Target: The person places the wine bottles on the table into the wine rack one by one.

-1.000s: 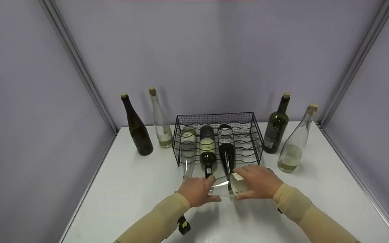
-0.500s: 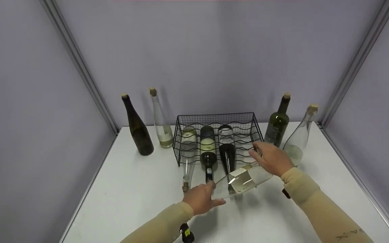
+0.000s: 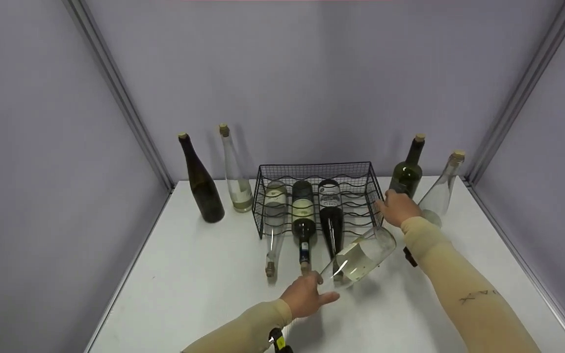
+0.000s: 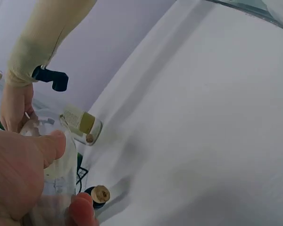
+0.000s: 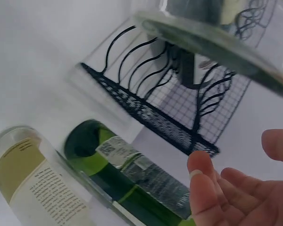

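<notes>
left hand (image 3: 304, 296) grips clear bottle (image 3: 361, 257); right hand (image 3: 398, 208) spread near rack (image 5: 149, 114), green bottle (image 3: 407, 172)

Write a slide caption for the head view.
The left hand holds a tilted clear bottle before a wire rack with three bottles; the right hand is near a green bottle.

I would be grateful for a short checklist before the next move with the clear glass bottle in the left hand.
1. Left hand gripping the clear glass bottle: ok, fingers around its neck end.
2. Base end leading towards the black wire rack: ok.
3. Bottle lined up with the bottles lying in the rack: not ok, it slants across.
4. Bare wavy wires at the rack's right end: ok.
5. Right hand holding nothing: ok.
6. Cork in the held bottle: cannot tell, mouth hidden.
</notes>
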Demonstrator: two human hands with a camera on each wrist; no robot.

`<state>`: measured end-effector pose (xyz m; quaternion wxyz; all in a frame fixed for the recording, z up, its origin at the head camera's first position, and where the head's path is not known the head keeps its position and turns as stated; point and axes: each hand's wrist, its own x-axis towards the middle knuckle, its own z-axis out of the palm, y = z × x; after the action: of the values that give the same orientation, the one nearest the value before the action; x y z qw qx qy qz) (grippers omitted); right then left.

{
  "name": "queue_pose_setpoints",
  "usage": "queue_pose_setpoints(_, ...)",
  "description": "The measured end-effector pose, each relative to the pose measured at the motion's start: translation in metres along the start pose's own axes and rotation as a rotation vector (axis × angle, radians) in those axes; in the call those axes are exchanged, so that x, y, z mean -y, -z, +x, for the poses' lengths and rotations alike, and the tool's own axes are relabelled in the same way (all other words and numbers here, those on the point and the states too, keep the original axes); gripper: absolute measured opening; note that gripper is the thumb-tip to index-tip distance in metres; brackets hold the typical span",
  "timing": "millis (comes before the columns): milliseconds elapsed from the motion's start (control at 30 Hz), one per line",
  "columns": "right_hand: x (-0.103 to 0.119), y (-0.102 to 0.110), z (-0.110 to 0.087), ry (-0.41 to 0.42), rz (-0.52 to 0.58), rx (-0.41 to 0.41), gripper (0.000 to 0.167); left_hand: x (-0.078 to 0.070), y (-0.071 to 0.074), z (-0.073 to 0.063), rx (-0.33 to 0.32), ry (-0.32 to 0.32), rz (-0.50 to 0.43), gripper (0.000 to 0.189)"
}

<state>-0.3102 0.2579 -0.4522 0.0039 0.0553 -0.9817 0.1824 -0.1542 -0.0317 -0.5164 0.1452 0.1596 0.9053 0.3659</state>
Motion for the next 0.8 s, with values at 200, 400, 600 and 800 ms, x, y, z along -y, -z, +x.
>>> queue_pose_setpoints(200,-0.008,-0.012,0.021,-0.056,-0.04,0.074,0.047,-0.008,-0.006,0.0,0.052,0.055,-0.149,0.054)
queue_pose_setpoints(400,-0.015,-0.025,0.035,0.009,-0.089,0.144,0.033,-0.019,-0.012,-0.001,0.093,0.137,-0.341,0.041)
queue_pose_setpoints(600,-0.011,-0.027,0.032,-0.068,0.028,0.221,0.043,-0.029,-0.021,0.003,0.095,0.219,-0.527,0.033)
queue_pose_setpoints(800,-0.007,-0.027,0.029,-0.126,0.084,0.274,0.048,-0.036,-0.03,0.008,0.088,0.284,-0.636,0.03)
